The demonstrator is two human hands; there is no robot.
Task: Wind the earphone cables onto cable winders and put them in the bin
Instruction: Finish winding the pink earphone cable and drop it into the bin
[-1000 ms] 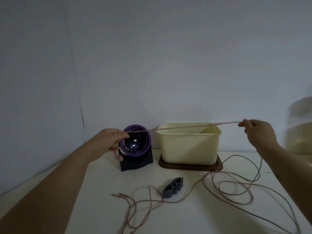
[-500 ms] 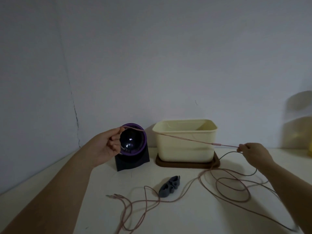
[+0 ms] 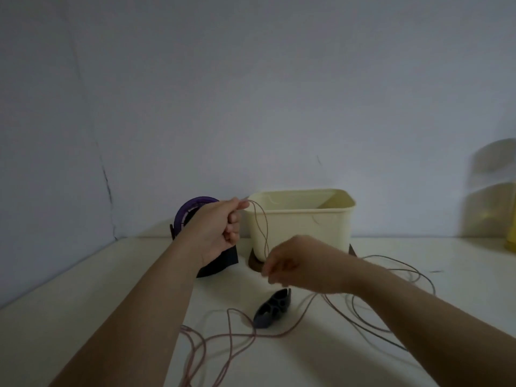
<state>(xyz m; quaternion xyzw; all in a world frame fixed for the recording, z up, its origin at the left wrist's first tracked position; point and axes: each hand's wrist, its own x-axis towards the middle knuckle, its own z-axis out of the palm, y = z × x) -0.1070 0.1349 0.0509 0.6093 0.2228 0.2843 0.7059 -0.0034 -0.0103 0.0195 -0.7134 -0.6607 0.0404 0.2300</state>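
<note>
Head view: the left hand is raised, its fingers curled round the pink cable beside the cream bin. The right hand, lower, pinches the same cable. What the bin holds cannot be told. The cable's slack trails over the tabletop past a dark cable winder. The left hand partly hides a purple-rimmed device.

No text or label seems readable anywhere in this dim view.
</note>
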